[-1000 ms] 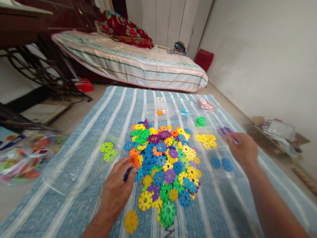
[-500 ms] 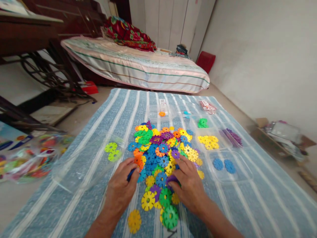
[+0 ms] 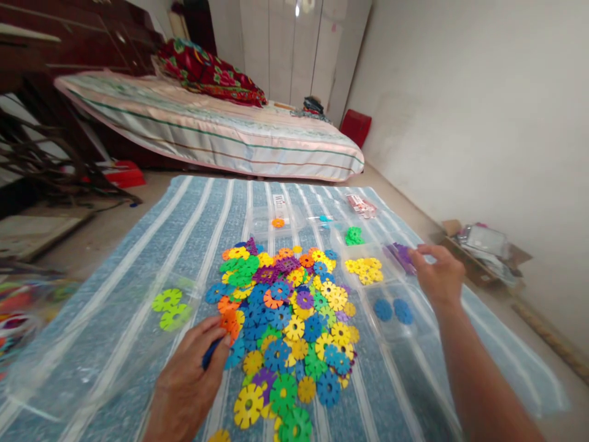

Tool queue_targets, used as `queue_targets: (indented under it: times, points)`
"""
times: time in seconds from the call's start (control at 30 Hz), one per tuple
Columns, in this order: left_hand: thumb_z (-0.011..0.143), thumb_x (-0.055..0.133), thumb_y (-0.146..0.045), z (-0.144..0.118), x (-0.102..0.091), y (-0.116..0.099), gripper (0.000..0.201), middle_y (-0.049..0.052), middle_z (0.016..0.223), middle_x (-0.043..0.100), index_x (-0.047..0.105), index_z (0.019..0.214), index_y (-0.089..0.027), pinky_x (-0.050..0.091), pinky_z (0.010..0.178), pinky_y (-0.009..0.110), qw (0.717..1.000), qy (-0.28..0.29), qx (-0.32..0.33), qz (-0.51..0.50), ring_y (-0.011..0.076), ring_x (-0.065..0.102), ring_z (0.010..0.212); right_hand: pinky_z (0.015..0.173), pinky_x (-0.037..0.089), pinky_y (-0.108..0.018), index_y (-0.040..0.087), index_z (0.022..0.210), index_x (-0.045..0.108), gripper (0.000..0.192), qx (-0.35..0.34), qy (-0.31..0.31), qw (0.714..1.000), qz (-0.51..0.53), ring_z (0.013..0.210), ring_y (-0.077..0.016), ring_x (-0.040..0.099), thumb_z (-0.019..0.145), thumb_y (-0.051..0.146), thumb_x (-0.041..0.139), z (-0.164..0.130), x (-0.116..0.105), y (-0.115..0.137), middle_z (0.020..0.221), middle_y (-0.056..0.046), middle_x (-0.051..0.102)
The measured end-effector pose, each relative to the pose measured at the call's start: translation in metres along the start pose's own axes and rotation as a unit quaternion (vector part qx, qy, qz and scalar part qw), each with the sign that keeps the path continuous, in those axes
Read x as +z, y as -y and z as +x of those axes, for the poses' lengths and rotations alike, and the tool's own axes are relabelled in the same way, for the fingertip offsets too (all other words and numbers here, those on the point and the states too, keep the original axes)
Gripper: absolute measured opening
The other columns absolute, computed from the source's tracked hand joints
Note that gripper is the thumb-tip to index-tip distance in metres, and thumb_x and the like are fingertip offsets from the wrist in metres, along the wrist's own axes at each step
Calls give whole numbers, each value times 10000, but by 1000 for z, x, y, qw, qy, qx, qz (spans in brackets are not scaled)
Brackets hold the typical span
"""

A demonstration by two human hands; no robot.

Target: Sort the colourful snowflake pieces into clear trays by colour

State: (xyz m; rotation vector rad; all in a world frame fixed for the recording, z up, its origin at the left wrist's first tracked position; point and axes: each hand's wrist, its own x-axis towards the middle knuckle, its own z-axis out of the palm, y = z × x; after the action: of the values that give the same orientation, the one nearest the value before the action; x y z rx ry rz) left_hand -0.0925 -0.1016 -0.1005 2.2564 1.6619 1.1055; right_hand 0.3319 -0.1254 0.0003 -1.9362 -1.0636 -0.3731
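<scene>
A heap of coloured notched plastic discs (image 3: 280,319) lies in the middle of the cloth. My left hand (image 3: 191,368) is at its left side, closed on a dark blue disc (image 3: 211,353) seen edge-on, and its fingertips touch an orange disc (image 3: 230,325). At the right, my right hand (image 3: 439,273) reaches over a clear container with purple discs (image 3: 399,256). Its thumb and forefinger pinch a purple disc (image 3: 411,255) there; the outline of that piece is blurred against the others.
Yellow discs (image 3: 364,270), green discs (image 3: 354,235) and blue discs (image 3: 393,310) sit in separate clear containers. An orange disc (image 3: 277,223) lies in a far one. Lime discs (image 3: 171,309) are at left on clear plastic. Beyond the table stands a bed (image 3: 221,135).
My right hand has moved from the heap to the right, over the purple container, with a purple disc. The left hand keeps its grip. The whole view has shifted.
</scene>
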Motion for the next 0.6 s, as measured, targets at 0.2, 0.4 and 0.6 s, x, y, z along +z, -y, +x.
queue_targets:
  times: [0.2,0.4,0.6]
  points:
    - [836,468,-434,0,0,-2,286,68,1057,666,648,858,-212,530,866,360,1000,6,1,-2,224,650,948,763,444,-479,90,767,703,446,48,19,993,-108,782,-321,628,761,472,473,28,2,-23,758,-168,671]
    - [846,473,-378,-3,-6,-12,253,75,1058,660,646,860,-193,520,884,332,1000,12,-11,-15,194,648,950,743,505,-365,183,747,685,314,-64,123,989,51,764,-231,658,801,444,519,-60,12,23,791,-77,706]
    - [842,485,-345,-3,-8,-18,215,77,1077,650,637,859,-195,510,902,345,999,16,-23,-28,195,637,977,850,517,-359,222,865,650,118,-237,262,911,213,925,-192,635,856,244,535,-155,15,94,899,-57,687]
